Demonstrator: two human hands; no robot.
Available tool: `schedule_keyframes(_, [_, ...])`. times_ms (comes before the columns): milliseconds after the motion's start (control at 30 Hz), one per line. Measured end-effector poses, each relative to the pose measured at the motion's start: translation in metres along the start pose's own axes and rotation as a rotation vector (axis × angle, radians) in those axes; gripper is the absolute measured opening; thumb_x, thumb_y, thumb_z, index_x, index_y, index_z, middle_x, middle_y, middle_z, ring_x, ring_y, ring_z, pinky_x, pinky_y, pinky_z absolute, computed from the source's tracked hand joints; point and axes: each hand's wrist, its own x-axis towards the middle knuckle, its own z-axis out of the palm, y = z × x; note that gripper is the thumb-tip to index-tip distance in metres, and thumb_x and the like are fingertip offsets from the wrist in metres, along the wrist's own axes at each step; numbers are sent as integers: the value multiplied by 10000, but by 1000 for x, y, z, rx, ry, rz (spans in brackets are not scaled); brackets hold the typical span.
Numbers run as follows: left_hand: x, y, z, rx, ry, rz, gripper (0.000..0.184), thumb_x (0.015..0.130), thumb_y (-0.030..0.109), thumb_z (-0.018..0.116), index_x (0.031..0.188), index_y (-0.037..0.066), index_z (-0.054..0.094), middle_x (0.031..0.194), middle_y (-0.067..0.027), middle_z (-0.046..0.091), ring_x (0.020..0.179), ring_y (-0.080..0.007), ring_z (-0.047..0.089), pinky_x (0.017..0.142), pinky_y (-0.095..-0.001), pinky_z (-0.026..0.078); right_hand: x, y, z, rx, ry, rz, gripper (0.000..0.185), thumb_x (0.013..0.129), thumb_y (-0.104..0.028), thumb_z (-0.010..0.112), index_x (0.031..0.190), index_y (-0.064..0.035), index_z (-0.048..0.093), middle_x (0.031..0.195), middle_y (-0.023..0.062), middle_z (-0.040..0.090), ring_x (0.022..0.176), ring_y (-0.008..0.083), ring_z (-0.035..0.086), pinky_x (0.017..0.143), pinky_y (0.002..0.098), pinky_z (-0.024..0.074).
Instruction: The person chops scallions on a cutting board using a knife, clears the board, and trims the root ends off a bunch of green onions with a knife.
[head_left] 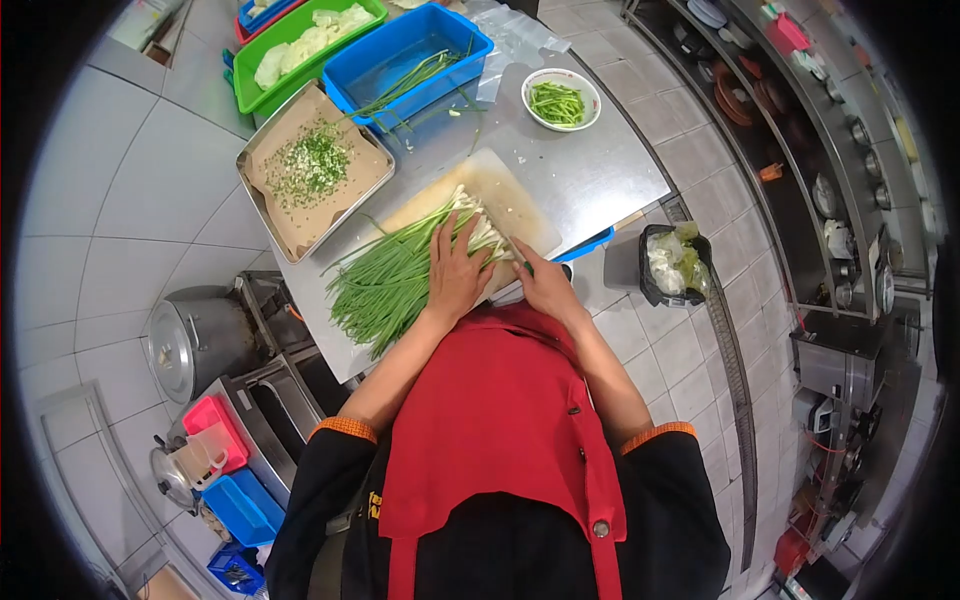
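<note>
A big bunch of green onions (388, 282) lies across the cutting board (522, 205), white ends toward the upper right and green leaves toward the lower left. My left hand (457, 268) rests on the bunch near the white ends, its fingers spread over the stalks. Just right of it, my right hand (548, 285) is closed round the handle of a knife, most of which is hidden by the hand. The knife's blade (512, 247) is beside the white ends.
Beyond the board are a tray of chopped greens (318, 165), a blue bin (410, 75) with loose stalks, a green bin (300, 45) and a white bowl (561, 100) of cut green pieces. A waste bin (675, 265) stands right of the table (610, 170).
</note>
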Motion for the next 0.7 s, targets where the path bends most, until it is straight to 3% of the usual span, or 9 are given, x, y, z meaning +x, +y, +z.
schedule_keyframes(67, [0,0,0,7,-11,-80,380,775,233,752,1110,87,649,1448,-135,413,1394,-399,275,1121,-564,223,2,-17,-15,17,-85,169,472,964,-197,527,1416,-86,448,1040,334,629,1013,498,589,872,507,468])
schedule_keyframes(200, [7,-6,-4,21,82,-128,454,799,261,739,1194,85,604,1457,-143,394,1396,-396,266,1114,-571,222,7,-5,-9,19,-32,55,476,967,-205,524,1421,-91,441,1044,333,629,1018,496,589,879,505,465])
schedule_keyframes(300, [13,-22,-5,81,114,-178,418,828,248,711,1185,59,601,1409,-145,444,1354,-368,341,1098,-541,263,13,-9,-14,41,-12,134,476,971,-214,521,1428,-112,434,1045,329,631,1026,492,588,884,505,463])
schedule_keyframes(367, [17,-36,-4,111,124,-198,325,868,225,668,1157,82,628,1267,-102,564,1221,-309,484,1030,-472,343,13,-12,-17,11,-89,5,475,974,-218,520,1430,-121,430,1047,323,635,1030,491,588,883,503,464])
schedule_keyframes(400, [19,-39,-2,110,125,-199,325,868,225,668,1157,82,628,1267,-102,564,1221,-309,484,1030,-472,343,13,-13,-19,10,-90,5,475,974,-218,520,1430,-121,430,1047,323,635,1030,491,588,883,503,464])
schedule_keyframes(467, [26,-40,-10,54,47,-291,215,877,188,649,1077,112,659,1104,-62,636,1065,-266,566,936,-422,393,16,-25,-26,45,-169,184,472,975,-222,521,1430,-132,434,1075,326,628,1049,488,585,893,498,464])
schedule_keyframes(700, [47,-53,-11,-50,-24,-445,127,871,188,658,972,111,655,980,-88,664,950,-301,610,854,-434,434,15,-13,-23,36,-91,46,475,977,-239,525,1434,-140,436,1049,314,643,1048,484,591,892,488,468])
